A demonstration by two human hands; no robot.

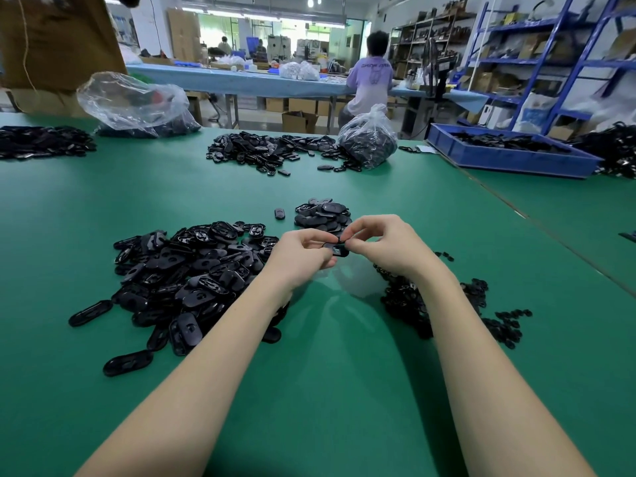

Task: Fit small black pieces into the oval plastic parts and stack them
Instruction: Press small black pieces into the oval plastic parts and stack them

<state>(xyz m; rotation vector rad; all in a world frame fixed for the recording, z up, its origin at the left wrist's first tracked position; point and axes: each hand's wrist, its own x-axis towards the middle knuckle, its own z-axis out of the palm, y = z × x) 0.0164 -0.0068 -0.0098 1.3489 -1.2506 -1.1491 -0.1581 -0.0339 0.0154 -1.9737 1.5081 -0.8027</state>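
Both hands meet above the green worktop (327,373), a little in front of the person, and between them they hold one oval plastic part (335,250). The left hand (303,254) has its fingers curled around the left end of the part, and the right hand (382,244) pinches its right end with curled fingers and thumb, so the part lies just between the fingertips of the two hands and is lifted off the worktop. Its long axis runs about from left to right, from one hand to the other, and its open inner side seems to face up toward the camera; if a small black piece is already in it, I cannot tell, because the fingers cover most of it. To the left of the hands lies a big loose pile of oval parts (192,273), pointing in all directions. Just behind the hands stands a smaller heap of stacked parts (323,215), with one single part (279,213) beside it on the left. Under and to the right of the right forearm is a scatter of small black pieces (447,304). Far back on the worktop there are more black parts (268,151), a clear bag (368,139) filled with parts, and a blue tray (509,156) at the right
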